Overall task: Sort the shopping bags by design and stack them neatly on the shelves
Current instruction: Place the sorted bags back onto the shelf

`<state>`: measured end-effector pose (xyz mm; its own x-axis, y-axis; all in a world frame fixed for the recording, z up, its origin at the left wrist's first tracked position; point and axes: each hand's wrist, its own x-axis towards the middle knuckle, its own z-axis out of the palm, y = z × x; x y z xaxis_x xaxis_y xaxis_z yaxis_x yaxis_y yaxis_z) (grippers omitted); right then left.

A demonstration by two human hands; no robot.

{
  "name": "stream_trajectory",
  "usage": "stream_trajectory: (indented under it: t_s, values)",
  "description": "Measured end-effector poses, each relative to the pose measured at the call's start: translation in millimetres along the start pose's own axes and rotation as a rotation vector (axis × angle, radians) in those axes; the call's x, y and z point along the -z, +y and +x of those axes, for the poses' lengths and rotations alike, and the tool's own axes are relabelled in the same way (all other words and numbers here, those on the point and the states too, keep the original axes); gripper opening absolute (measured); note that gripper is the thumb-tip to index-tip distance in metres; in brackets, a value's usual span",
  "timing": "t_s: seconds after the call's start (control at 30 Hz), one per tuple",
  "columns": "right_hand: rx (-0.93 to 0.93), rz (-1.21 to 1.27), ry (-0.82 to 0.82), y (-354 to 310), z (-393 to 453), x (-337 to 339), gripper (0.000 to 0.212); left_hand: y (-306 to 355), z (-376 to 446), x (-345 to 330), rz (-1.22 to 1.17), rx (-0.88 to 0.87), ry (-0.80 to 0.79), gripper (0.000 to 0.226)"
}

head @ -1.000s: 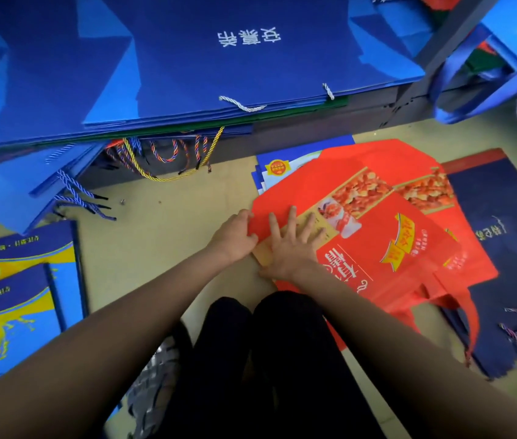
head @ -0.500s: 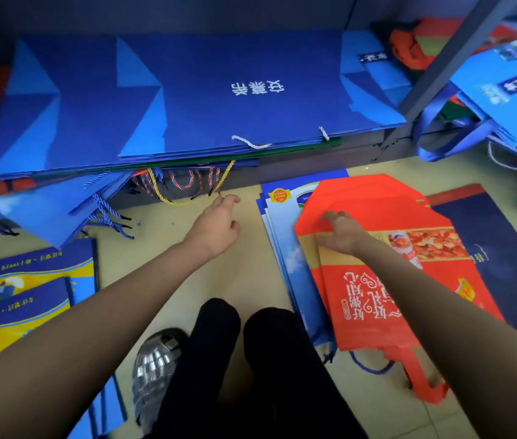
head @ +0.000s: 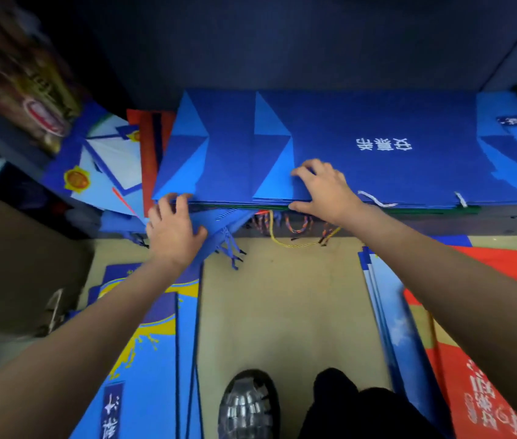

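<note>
Right hand [head: 322,191] grasps the front edge of the blue stack [head: 377,160] on the shelf, fingers on top, thumb under. Left hand [head: 173,228] clutches drooping blue bags [head: 219,223] just below the stack's left corner. Red bag [head: 479,391] lies on the floor, right of the stack.

Silver shoe [head: 248,403] on beige floor [head: 298,296].
</note>
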<state>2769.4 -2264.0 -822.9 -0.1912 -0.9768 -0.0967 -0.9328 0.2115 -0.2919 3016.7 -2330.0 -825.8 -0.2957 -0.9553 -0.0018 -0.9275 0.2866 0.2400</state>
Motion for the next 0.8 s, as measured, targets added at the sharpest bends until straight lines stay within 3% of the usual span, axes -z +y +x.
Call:
stream_trajectory:
  t_s: [0.17, 0.3, 0.43, 0.57, 0.8]
  values:
    - [0.158, -0.282, -0.122, -28, 35, -9, 0.07, -42, 14, -3, -0.257, 0.192, 0.078, 0.057]
    - [0.204, -0.306, -0.172, -29, 48, 22, 0.063, -60, 24, -7, -0.455, 0.279, 0.075, 0.049]
    - [0.184, -0.245, -0.089, -26, 49, 57, 0.053, -68, 27, -10, -0.464, 0.331, 0.105, 0.043]
    - [0.177, -0.174, -0.022, -24, 48, 70, 0.052, -61, 30, -5, -0.668, 0.374, 0.149, 0.041]
    - [0.064, -0.049, -0.15, -20, 57, 67, 0.058, -45, 36, 9, -0.931, 0.361, 0.272, 0.034]
